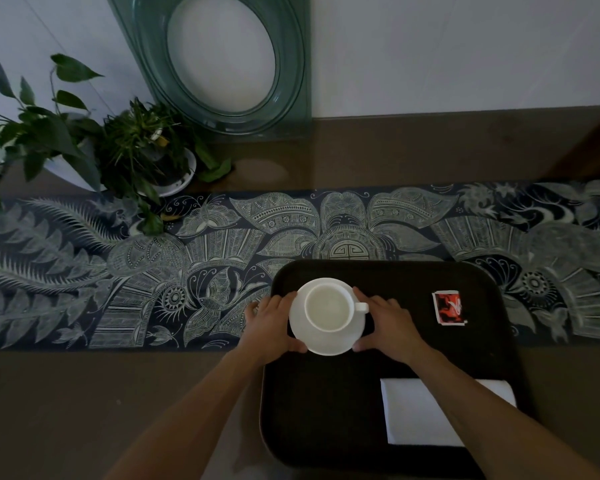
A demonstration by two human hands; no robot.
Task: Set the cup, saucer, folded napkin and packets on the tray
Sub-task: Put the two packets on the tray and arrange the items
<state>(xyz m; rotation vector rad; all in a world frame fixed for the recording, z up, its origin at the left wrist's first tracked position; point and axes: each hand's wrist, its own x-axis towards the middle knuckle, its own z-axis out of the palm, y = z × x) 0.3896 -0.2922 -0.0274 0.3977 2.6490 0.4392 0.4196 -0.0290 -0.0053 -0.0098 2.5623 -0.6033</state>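
Note:
A white cup (pixel 328 306) stands on a white saucer (pixel 326 342) at the far left part of a dark tray (pixel 326 410). My left hand (pixel 274 323) grips the saucer's left rim. My right hand (pixel 387 327) grips its right rim, just below the cup's handle. A red packet (pixel 448 307) lies on the tray's far right part. A folded white napkin (pixel 413 414) lies on the tray's near right part, partly hidden by my right forearm.
The tray sits partly on a dark patterned table runner (pixel 118 271) across a brown table (pixel 84 393). Potted plants (pixel 129 150) stand at the far left. A green glass ornament (pixel 222 64) leans on the wall behind.

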